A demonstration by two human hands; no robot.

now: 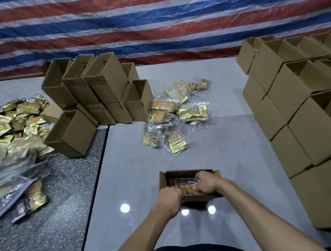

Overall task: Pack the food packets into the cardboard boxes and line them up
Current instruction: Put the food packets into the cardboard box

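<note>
Open box (163, 178) sits near-centre on the grey table (222, 140), just in front of the person. Mouth faces up, long axis runs left-right, flaps stand round the rim. Plain brown cardboard, no print visible.

Inside lies a packet bundle (182, 182): clear wrap over gold and orange packs, lying flat w/ its long side along the box's long axis. Far part is dim in the box's shadow.

Left hand (170, 200) is at the box's near-left corner, fingers curled tight on the bundle's left end; fingertips hidden, so whether they also catch the rim can't be told. Right hand (205, 183) reaches in over the near-right rim, knuckles up, fingers curled down onto the bundle's right end. Both hands clamped, none spread.

Further out: loose packets (171, 112) in clear wrap are scattered on the grey table beyond the box. Far left of them a cluster of empty boxes (101, 83), mouths up, some tilted, some stacked. At right, stacked boxes (307, 113) in rows, several tiers. At left, a gold packet heap (10, 123) and clear bags (9, 179) over the dark speckled table (49, 225), which butts against the grey one. Behind everything hangs a red-white-blue striped tarp (151, 16).
</note>
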